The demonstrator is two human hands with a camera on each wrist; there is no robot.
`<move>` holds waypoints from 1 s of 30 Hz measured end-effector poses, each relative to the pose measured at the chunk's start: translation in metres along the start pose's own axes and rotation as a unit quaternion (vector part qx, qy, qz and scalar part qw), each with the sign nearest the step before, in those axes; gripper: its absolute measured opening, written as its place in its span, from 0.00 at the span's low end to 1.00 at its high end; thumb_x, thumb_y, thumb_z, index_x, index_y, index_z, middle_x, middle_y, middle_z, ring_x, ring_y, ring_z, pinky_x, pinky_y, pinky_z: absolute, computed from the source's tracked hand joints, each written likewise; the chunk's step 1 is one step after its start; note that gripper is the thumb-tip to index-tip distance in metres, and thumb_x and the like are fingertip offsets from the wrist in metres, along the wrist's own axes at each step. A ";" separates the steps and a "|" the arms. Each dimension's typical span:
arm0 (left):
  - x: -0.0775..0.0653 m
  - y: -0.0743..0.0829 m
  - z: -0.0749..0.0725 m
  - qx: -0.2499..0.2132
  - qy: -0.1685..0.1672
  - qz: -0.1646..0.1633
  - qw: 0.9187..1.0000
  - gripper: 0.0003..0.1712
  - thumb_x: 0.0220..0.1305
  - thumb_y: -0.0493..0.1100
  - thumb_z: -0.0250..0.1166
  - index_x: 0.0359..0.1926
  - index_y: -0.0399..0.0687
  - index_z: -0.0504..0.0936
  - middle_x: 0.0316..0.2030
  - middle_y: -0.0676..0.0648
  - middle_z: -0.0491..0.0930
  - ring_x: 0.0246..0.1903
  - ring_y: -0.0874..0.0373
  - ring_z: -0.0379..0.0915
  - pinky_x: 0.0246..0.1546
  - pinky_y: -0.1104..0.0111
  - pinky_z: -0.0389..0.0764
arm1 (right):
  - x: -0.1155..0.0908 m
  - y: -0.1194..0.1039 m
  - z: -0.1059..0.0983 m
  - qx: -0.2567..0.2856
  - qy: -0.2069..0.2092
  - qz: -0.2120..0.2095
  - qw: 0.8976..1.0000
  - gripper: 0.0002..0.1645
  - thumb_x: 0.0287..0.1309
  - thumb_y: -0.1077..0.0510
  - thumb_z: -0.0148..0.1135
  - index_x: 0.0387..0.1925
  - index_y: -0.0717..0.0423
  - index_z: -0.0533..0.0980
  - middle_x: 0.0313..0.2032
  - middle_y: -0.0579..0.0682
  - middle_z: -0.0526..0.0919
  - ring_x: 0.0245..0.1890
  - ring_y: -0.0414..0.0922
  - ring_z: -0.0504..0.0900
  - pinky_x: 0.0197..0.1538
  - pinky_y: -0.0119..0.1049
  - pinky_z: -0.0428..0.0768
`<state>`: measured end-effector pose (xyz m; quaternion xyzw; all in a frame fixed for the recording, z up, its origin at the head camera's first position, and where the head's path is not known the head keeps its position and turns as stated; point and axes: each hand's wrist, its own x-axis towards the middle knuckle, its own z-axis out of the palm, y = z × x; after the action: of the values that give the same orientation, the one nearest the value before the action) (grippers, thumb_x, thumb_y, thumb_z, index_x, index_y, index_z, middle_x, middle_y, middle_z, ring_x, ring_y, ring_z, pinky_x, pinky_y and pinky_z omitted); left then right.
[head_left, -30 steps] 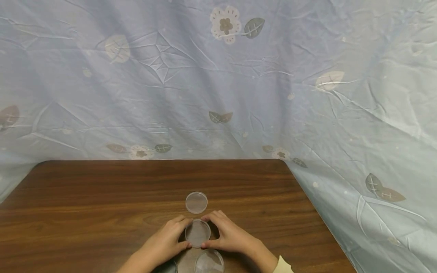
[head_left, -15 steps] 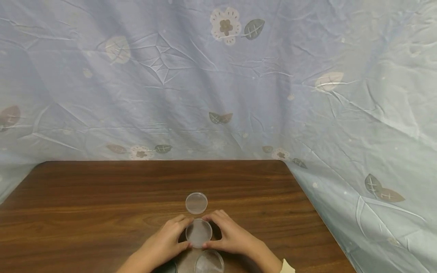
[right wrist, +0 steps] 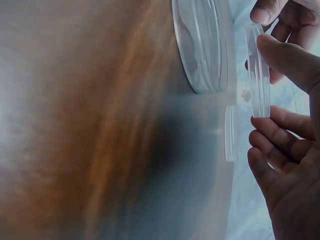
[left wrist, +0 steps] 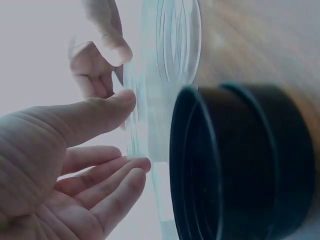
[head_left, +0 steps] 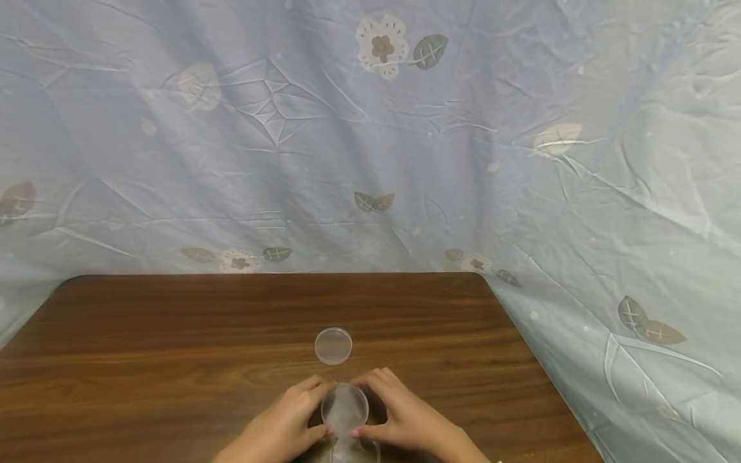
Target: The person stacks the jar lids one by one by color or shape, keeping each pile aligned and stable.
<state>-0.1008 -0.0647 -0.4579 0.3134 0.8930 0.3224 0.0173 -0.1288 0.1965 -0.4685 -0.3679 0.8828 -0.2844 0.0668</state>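
Observation:
Both hands hold a clear round petri dish [head_left: 345, 409] flat by its rim, raised above the table. My left hand [head_left: 292, 415] pinches its left side between thumb and fingers, and my right hand [head_left: 402, 411] pinches the right side the same way. In the right wrist view the held petri dish [right wrist: 258, 75] appears edge-on, with a gap between it and the tabletop. Nearer the body, a larger clear dish [head_left: 357, 452] lies on the table, partly overlapped by the held one.
Another clear petri dish [head_left: 333, 346] lies farther back on the brown wooden table [head_left: 173, 334]. A black round container [left wrist: 245, 160] stands close to my left hand. Patterned pale fabric [head_left: 324, 161] hangs behind the table and along its right side.
Both hands have moved the petri dish toward the body and slightly right, so it now overlaps the nearer dish in the head view. The far dish has stayed in place.

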 end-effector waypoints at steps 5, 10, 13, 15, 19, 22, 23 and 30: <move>-0.002 -0.001 0.008 0.008 0.000 0.011 1.000 0.36 0.59 0.44 0.79 0.64 0.33 0.78 0.57 0.41 0.82 0.52 0.44 0.84 0.50 0.54 0.88 | -0.009 0.000 0.002 0.011 0.006 -0.011 1.000 0.40 0.62 0.35 0.71 0.67 0.50 0.72 0.62 0.44 0.78 0.62 0.38 0.73 0.65 0.37 0.81; -0.002 -0.008 0.020 0.015 -0.007 0.036 0.999 0.35 0.60 0.44 0.78 0.63 0.30 0.78 0.54 0.39 0.82 0.49 0.46 0.85 0.46 0.57 0.90 | -0.017 0.000 0.003 0.028 0.002 -0.013 1.000 0.40 0.63 0.35 0.70 0.68 0.48 0.70 0.62 0.43 0.78 0.62 0.37 0.73 0.63 0.35 0.81; -0.003 -0.010 0.026 0.031 -0.006 0.050 0.998 0.36 0.60 0.46 0.78 0.62 0.29 0.78 0.51 0.41 0.82 0.45 0.52 0.84 0.42 0.65 0.89 | -0.021 -0.001 0.004 0.045 -0.004 -0.005 0.999 0.39 0.63 0.35 0.70 0.69 0.46 0.70 0.63 0.42 0.78 0.62 0.35 0.72 0.63 0.34 0.80; -0.002 -0.015 0.033 0.037 0.001 0.064 0.997 0.37 0.60 0.48 0.79 0.62 0.28 0.78 0.50 0.42 0.82 0.43 0.55 0.84 0.40 0.68 0.88 | -0.024 -0.002 0.004 0.058 -0.009 0.001 0.998 0.39 0.63 0.36 0.71 0.69 0.44 0.70 0.63 0.41 0.78 0.62 0.35 0.71 0.63 0.33 0.80; 0.000 -0.041 0.061 0.052 -0.003 0.082 0.995 0.40 0.61 0.54 0.77 0.63 0.29 0.77 0.50 0.44 0.81 0.43 0.61 0.83 0.40 0.73 0.87 | -0.028 -0.002 0.006 0.076 -0.018 0.009 0.997 0.38 0.63 0.37 0.71 0.68 0.44 0.70 0.63 0.40 0.78 0.62 0.35 0.71 0.63 0.33 0.79; 0.001 -0.059 0.079 0.061 -0.011 0.082 0.995 0.40 0.61 0.55 0.77 0.64 0.31 0.77 0.51 0.46 0.81 0.45 0.66 0.80 0.42 0.77 0.86 | -0.029 -0.001 0.009 0.077 -0.022 0.007 0.997 0.37 0.63 0.37 0.72 0.67 0.46 0.71 0.62 0.41 0.78 0.62 0.35 0.71 0.63 0.33 0.80; 0.000 -0.063 0.084 0.068 -0.006 0.086 0.994 0.40 0.61 0.55 0.77 0.64 0.32 0.78 0.50 0.47 0.81 0.45 0.68 0.79 0.42 0.78 0.85 | -0.029 0.000 0.010 0.077 -0.024 0.005 0.997 0.37 0.63 0.38 0.71 0.67 0.47 0.71 0.62 0.42 0.79 0.62 0.36 0.71 0.63 0.33 0.80; -0.004 -0.061 0.089 0.071 0.009 0.090 0.993 0.38 0.58 0.53 0.79 0.62 0.35 0.79 0.52 0.46 0.82 0.45 0.65 0.81 0.40 0.76 0.86 | -0.030 0.004 0.014 0.050 -0.014 -0.022 0.998 0.37 0.63 0.38 0.72 0.65 0.50 0.72 0.61 0.42 0.80 0.61 0.37 0.73 0.61 0.34 0.80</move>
<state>-0.1103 -0.0526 -0.5650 0.3900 0.8821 0.2609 -0.0423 -0.1048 0.2133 -0.4854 -0.3876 0.8579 -0.3248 0.0908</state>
